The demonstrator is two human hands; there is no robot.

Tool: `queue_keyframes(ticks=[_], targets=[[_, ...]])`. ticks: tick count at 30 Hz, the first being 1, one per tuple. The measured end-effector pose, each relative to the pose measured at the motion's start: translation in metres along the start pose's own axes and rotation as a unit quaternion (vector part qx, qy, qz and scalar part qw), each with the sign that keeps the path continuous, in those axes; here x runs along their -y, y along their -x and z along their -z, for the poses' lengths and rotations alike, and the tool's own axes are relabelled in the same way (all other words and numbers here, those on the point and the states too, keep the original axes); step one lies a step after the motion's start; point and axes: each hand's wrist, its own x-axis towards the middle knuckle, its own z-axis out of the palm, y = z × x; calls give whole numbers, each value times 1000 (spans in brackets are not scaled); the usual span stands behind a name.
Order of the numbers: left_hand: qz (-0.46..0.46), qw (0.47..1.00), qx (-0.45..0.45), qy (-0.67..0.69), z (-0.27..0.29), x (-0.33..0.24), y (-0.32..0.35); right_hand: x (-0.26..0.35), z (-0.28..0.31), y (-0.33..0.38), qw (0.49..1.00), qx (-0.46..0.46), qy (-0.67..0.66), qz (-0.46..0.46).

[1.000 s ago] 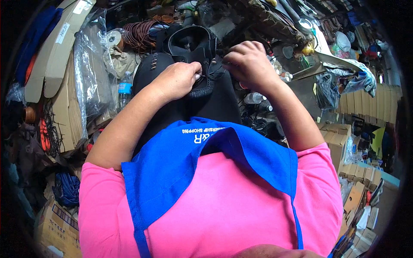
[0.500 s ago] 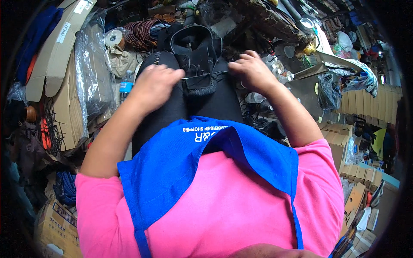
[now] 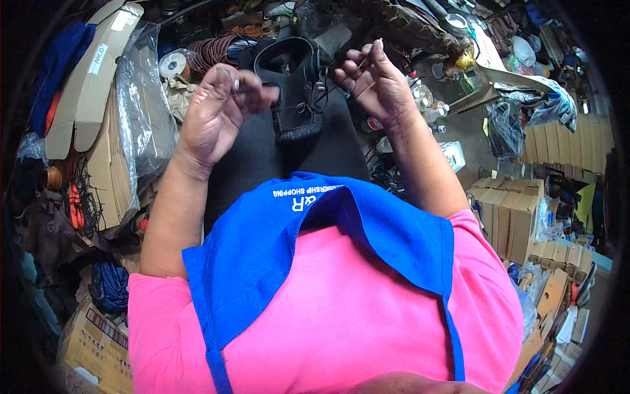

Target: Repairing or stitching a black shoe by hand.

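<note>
A black boot (image 3: 298, 115) rests on my lap between my thighs, its round opening away from me and its toe towards me. A short bit of dark lacing or cord shows on its upper. My left hand (image 3: 213, 118) is raised left of the boot, palm turned up; its fingers are smeared by motion, so whether it holds anything is unclear. To the boot's right, my right hand (image 3: 384, 85) is up with the palm towards me and fingers curled. A thin dark thread (image 3: 324, 92) loops beside the boot and appears to run to those fingers.
Folded cardboard (image 3: 88, 98) and plastic-wrapped sheets (image 3: 146, 111) stand at left, near a white spool (image 3: 173, 64) and coiled brown cord (image 3: 213, 52). Small bottles (image 3: 430, 108) crowd beyond my right wrist. Cardboard boxes (image 3: 508, 217) stack at right; another box (image 3: 95, 348) sits lower left.
Both hands have turned from knuckles up to palms showing. My left hand has moved a little left, and the right hand slightly up. The boot has shifted slightly.
</note>
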Motion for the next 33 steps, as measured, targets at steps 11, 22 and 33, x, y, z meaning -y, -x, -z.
queue_keyframes(ticks=[11, 22, 33], targets=[[-6, 888, -213, -407, 134, -59, 37, 91, 84, 67, 846, -256, 465, 51], [-73, 684, 237, -686, -8, 41, -62, 4, -3, 1, 719, 115, 685, 21], [47, 758, 302, -577, 14, 53, -77, -12, 7, 3, 760, 160, 629, 31]])
